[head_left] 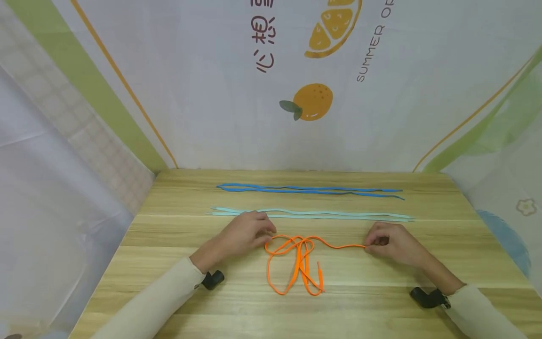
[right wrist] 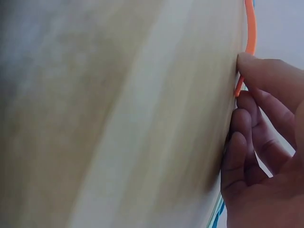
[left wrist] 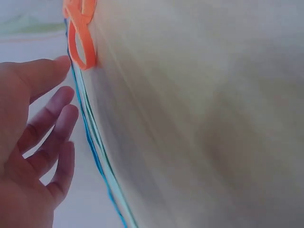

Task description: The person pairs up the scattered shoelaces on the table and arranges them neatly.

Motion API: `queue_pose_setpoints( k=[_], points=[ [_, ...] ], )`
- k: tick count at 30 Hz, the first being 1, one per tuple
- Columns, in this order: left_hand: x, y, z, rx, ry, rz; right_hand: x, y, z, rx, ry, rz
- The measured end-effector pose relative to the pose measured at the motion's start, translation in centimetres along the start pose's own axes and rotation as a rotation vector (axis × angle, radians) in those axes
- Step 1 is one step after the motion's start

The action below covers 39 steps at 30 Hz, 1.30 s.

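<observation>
On the pale wood-grain counter (head_left: 237, 308), a flat orange lace (head_left: 298, 259) lies loosely looped; the right hand (head_left: 394, 242) pinches its end; the left hand (head_left: 244, 231), fingers (left wrist: 66, 121) parted and empty, is beside the loops.

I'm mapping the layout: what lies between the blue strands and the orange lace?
The pale green strands, partly hidden by the left hand; the head view shows this.

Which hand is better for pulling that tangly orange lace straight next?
Probably the right hand: it pinches one end of the orange lace. The left hand is relaxed beside the lace, apparently holding nothing.
</observation>
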State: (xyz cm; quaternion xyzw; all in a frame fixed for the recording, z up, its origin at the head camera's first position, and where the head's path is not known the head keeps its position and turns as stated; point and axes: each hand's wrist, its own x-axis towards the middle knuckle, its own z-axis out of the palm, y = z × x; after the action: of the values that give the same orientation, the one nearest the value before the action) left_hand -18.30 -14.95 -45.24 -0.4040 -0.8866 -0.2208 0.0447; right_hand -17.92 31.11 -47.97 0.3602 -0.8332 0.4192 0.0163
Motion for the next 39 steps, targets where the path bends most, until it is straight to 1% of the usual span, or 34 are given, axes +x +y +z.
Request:
queue_pose_setpoints(
  k=[5,7,9,11,15,19,22,25,29,32,35,39],
  points=[
    [2.1,0.9,0.4,0.136,0.038,0.169,0.1,-0.1,-0.1,-0.012,-0.001,0.007],
    [3.0,1.3,0.5,0.172,0.025,0.217,0.1,-0.1,-0.1,-0.032,-0.001,0.014],
    [3.7,1.5,0.8,0.195,-0.014,0.249,0.2,-0.1,-0.2,-0.052,-0.007,0.014],
    [4.3,1.8,0.9,0.202,-0.060,0.263,0.3,-0.1,-0.2,-0.071,-0.013,0.005],
    [5.1,2.0,1.3,0.193,-0.131,0.255,0.5,-0.3,-0.2,-0.085,-0.031,0.006],
    [5.5,2.1,1.6,0.189,-0.160,0.238,0.6,-0.3,-0.2,-0.078,-0.049,0.022],
    [5.5,2.2,1.4,0.197,-0.149,0.230,0.4,-0.1,-0.4,-0.069,-0.047,0.025],
    [5.0,1.9,1.0,0.182,-0.111,0.197,0.1,0.0,-0.5,-0.064,-0.036,0.017],
    [3.3,1.3,0.0,0.108,-0.046,0.112,-0.2,0.1,-0.6,-0.073,-0.022,0.008],
    [1.5,0.9,-0.9,0.054,0.015,0.065,-0.6,0.0,-1.1,-0.091,-0.007,0.026],
    [-0.4,0.5,-1.7,0.022,0.083,0.024,-1.3,-0.2,-1.8,-0.108,0.008,0.052],
    [-3.2,0.3,-2.8,-0.001,0.143,-0.073,-2.4,-0.5,-2.9,-0.117,0.028,0.093]
  ],
)
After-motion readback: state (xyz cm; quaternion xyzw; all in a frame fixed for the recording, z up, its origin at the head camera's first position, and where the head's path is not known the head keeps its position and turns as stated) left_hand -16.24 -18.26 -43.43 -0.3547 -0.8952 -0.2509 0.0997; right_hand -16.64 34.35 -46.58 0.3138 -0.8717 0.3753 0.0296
